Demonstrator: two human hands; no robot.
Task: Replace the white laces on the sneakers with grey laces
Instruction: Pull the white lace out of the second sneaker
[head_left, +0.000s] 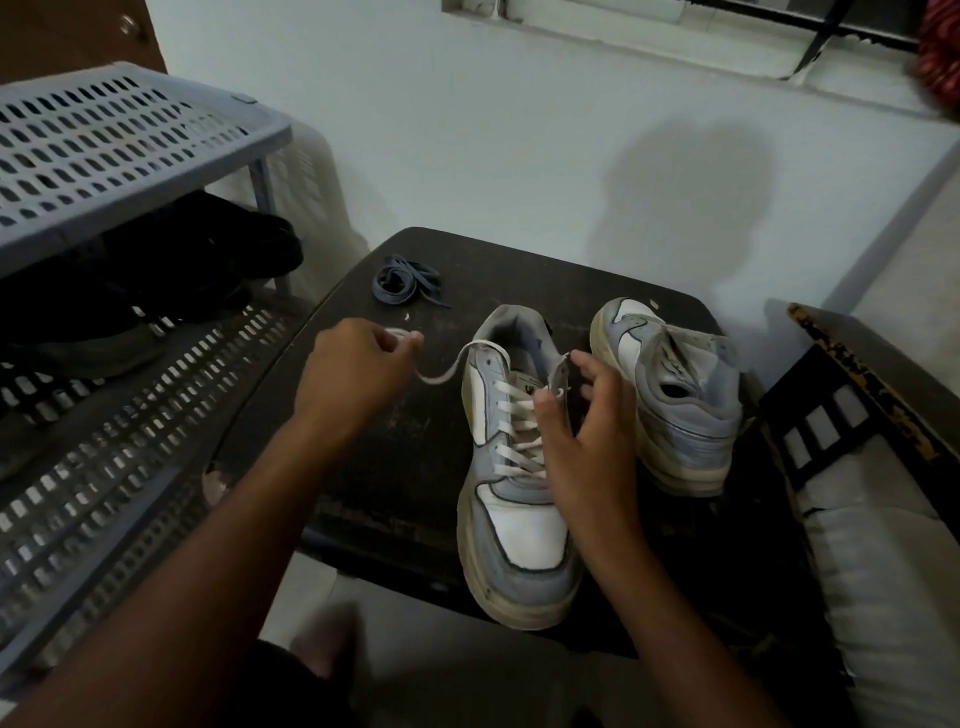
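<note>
On the dark table (363, 467) stand two sneakers: the near sneaker (519, 519), toe toward us, and to its right the second sneaker (685, 405), already without laces. Our right hand (587, 447) steadies the near sneaker, fingers curled on its tongue and upper. Our left hand (353, 374) pinches the free end of the white lace (457, 364), drawn out leftward. We should pull along the eyelet's line, one crossing at a time. The grey laces (405, 283) lie coiled at the far left, untouched.
</note>
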